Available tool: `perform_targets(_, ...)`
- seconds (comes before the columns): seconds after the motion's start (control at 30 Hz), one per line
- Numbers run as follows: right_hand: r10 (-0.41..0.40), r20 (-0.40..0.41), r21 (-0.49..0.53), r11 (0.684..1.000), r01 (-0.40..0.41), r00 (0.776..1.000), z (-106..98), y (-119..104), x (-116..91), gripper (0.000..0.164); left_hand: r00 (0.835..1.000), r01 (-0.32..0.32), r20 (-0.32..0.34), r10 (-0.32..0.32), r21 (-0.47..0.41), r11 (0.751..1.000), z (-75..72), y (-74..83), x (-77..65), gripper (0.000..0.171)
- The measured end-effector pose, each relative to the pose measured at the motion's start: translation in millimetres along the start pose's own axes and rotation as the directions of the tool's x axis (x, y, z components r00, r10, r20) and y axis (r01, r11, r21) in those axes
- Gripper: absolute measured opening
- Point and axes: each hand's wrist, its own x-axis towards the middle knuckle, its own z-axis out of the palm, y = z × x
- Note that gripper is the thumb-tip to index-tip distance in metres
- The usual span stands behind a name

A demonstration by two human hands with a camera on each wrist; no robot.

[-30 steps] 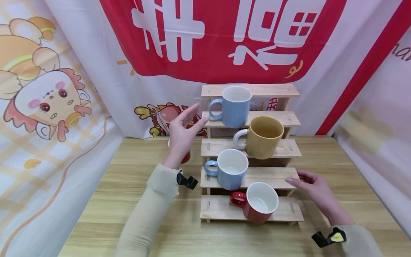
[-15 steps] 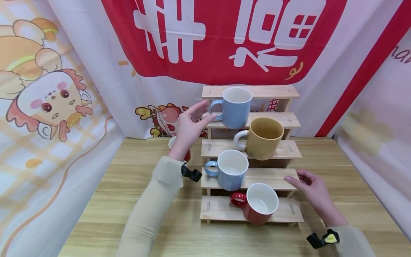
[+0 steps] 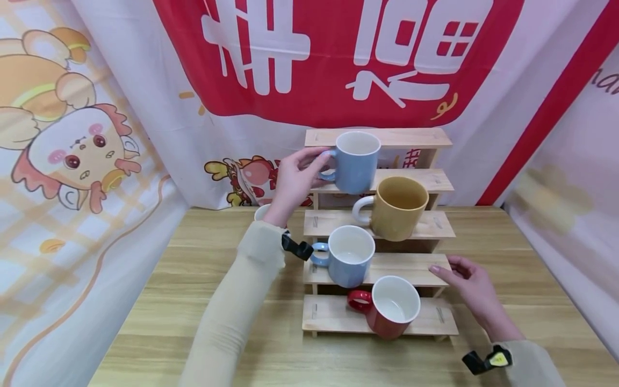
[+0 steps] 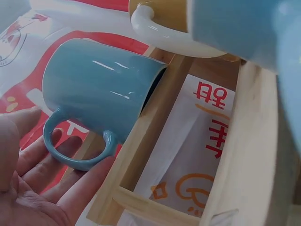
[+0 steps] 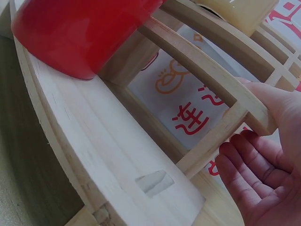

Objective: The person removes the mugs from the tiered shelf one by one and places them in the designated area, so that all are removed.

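In the head view, the left hand [image 3: 299, 177] hides part of the handle of the upper blue mug [image 3: 358, 166]; toward nine o'clock, its wrist [image 3: 276, 216] obscures most of a white-rimmed mug [image 3: 261, 212]. The right-wrist view crops the red mug [image 5: 80, 35] at eleven o'clock.

Cloths [image 3: 324, 105] printed with cartoons [image 3: 72, 148] and big lettering [image 3: 261, 48] are hanging around three sides of a wood-grain table [image 3: 377, 360], forming a small booth [image 3: 556, 183] and hiding the wider surroundings.
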Motion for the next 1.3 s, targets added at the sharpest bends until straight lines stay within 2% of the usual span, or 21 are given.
perform_targets(0.13, -0.003, -0.002, 0.001, 1.0, 0.003, 1.0, -1.0, 0.3, 0.4, 0.071, 1.0, 0.015, 0.006, -0.015, 0.029, 0.999, 3.8, 0.1, 5.6, 0.035)
perform_targets(0.3, -0.009, 0.005, 0.004, 1.0, 0.009, 1.0, -1.2, 0.2, 0.2, 0.07, 1.0, 0.001, 0.003, -0.002, 0.057, 0.998, 5.7, -1.6, 7.5, 0.032)
perform_targets(0.4, -0.003, 0.006, 0.003, 1.0, 0.003, 1.0, -1.3, 0.9, 0.0, 0.072, 1.0, -0.004, -0.001, 0.004, 0.058, 0.998, 6.0, -2.0, 7.2, 0.031)
perform_targets(0.63, -0.007, 0.004, 0.016, 1.0, 0.007, 1.0, -0.4, 1.0, -0.3, 0.072, 0.999, 0.043, -0.022, -0.042, 0.039, 0.998, 3.9, -3.8, 6.0, 0.035)
perform_targets(0.73, -0.004, 0.002, 0.014, 1.0, 0.004, 1.0, -0.1, 1.5, -0.1, 0.073, 0.999, 0.043, -0.021, -0.043, 0.027, 0.999, 2.9, -4.3, 4.7, 0.036)
perform_targets(0.93, 0.0, 0.001, 0.012, 1.0, 0.0, 1.0, 0.4, 2.6, 0.9, 0.073, 1.0, 0.001, -0.028, -0.001, 0.01, 1.0, 1.6, -4.4, -0.2, 0.035)
perform_targets(1.13, 0.01, 0.005, 0.025, 1.0, -0.01, 1.0, 0.5, 2.9, 1.2, 0.073, 0.994, -0.102, -0.046, 0.101, -0.02, 0.995, -5.1, -4.4, -7.8, 0.036)
perform_targets(1.3, 0.012, 0.005, 0.018, 1.0, -0.013, 1.0, 0.2, 2.7, 1.3, 0.074, 0.986, -0.135, -0.096, 0.135, 0.003, 0.991, -15.3, -4.3, -15.9, 0.033)
